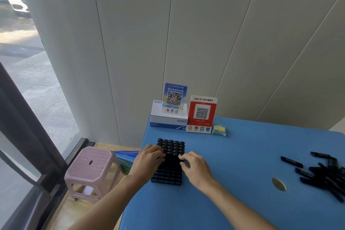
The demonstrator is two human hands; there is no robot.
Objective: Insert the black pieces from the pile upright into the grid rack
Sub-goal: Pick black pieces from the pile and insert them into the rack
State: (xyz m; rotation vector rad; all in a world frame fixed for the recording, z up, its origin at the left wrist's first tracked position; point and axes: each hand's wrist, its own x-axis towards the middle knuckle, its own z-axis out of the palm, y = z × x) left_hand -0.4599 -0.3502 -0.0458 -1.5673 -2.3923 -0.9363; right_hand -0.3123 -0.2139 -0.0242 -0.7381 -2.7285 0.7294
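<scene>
Grid rack (167, 173) long axis away from person; both hands' grip unclear.

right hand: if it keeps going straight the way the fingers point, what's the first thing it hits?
The right hand points up-left over the grid rack. First contact would likely be the upright black pieces filling its far rows, possibly the left hand; depth is unclear.

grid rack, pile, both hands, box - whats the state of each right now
grid rack: far rows filled with upright pieces, near rows empty
pile of black pieces: loose, lying flat
left hand: fingers curled at the rack
right hand: fingers curled at the rack
white box: closed
</scene>
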